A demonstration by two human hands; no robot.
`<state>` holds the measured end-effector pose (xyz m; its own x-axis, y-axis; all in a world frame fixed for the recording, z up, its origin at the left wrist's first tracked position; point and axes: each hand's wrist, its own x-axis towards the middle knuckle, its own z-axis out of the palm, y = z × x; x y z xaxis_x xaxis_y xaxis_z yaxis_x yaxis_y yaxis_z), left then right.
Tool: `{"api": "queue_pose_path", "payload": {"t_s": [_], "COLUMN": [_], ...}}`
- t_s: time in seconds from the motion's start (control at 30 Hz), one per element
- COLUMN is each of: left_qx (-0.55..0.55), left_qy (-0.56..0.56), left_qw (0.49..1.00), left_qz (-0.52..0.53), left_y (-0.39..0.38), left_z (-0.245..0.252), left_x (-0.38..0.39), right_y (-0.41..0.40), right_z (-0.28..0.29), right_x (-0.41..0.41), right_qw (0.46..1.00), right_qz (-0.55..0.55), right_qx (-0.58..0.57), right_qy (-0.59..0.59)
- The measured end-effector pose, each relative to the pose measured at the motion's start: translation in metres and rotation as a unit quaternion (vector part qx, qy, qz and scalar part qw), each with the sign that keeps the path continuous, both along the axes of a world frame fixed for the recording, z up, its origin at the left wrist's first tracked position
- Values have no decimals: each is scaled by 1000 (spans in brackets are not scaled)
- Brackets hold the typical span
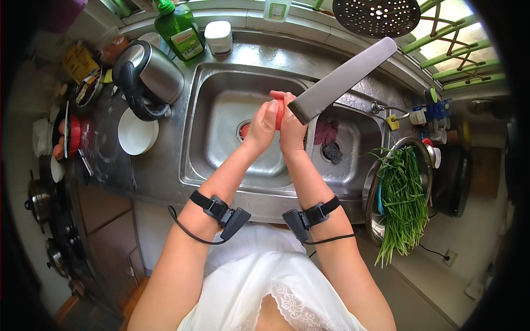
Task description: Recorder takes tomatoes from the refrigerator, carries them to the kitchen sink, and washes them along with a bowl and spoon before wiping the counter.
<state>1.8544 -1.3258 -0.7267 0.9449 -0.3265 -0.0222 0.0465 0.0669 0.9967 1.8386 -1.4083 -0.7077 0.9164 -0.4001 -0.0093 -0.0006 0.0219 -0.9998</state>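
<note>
My left hand (263, 123) and my right hand (292, 130) are pressed together over the large left basin of a steel sink (215, 124). Reddish-pink shows between them; whether it is wet fingers or a held thing, I cannot tell. Above my right hand ends the broad metal spout of a faucet (343, 78), which hides part of its fingers. Below, beside my left wrist, an orange-red thing (245, 130) shows at the basin's drain. Each forearm wears a black strap with a small device.
The smaller basin holds a pink cloth (326, 131) and a dark scourer (332, 152). Green leafy stalks (401, 190) hang over a metal bowl at right. On the left counter stand a white bowl (138, 131), an electric kettle (159, 74) and a green pump bottle (180, 35).
</note>
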Motion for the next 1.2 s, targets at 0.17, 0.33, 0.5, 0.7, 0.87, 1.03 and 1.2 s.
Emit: {"api": "queue_pose_path", "payload": {"t_s": [0.17,0.33,0.5,0.7,0.87,1.03,1.2], "left_qx": [-105,-78,-131,-8,-13,30,44], "left_qy": [417,392,263,303,434,156,55], "left_qw": [901,909,954,949,900,987,995], "left_qz": [-55,-120,-54,-81,-37,14,67], "left_y": [12,3,-8,-3,0,-13,-18], "left_z": [30,24,22,34,29,13,3], "left_x": [21,10,-2,9,11,-1,-8], "right_y": [-2,-8,-11,-3,-10,-14,-21], "right_z": [3,-2,3,-13,-10,-15,0], "right_x": [-4,-1,7,-3,-15,-8,-6], "right_qw": [956,982,933,976,976,994,986], "right_qz": [-27,-21,-106,-129,1,-59,-10], "right_qx": [-245,-170,332,177,-186,-81,116], "right_qy": [-158,-75,94,5,-113,-46,117]}}
